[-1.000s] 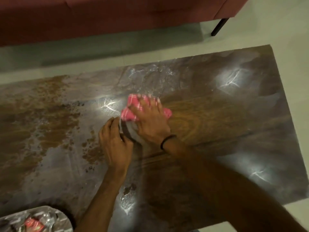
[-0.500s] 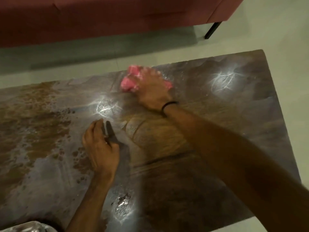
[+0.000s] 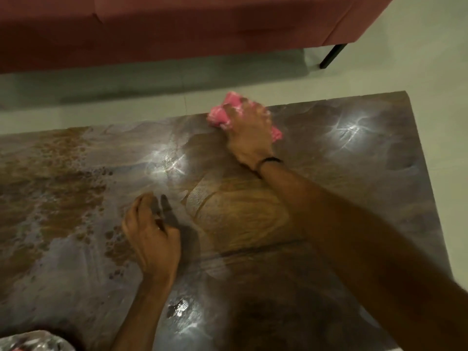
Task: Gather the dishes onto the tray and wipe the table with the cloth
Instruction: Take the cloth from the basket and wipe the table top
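Observation:
My right hand (image 3: 249,138) presses a bunched pink cloth (image 3: 219,115) onto the dark wooden table (image 3: 253,219), right at its far edge. Part of the cloth sticks out past the fingers on the left and a corner shows at the right of the hand. My left hand (image 3: 150,234) rests flat on the table nearer to me, fingers slightly apart, holding nothing. A silvery tray (image 3: 33,342) shows only as a sliver at the bottom left corner; its contents are mostly cut off.
A pale smeared film covers the left part of the table, with brown patches showing through. A red sofa (image 3: 177,24) stands beyond the table, its black leg (image 3: 331,55) at the right. Pale floor surrounds the table.
My right hand has pushed the cloth from the table's middle away to the far edge. My left hand stayed planted on the table. The view shifted, so the tray slid almost out of frame.

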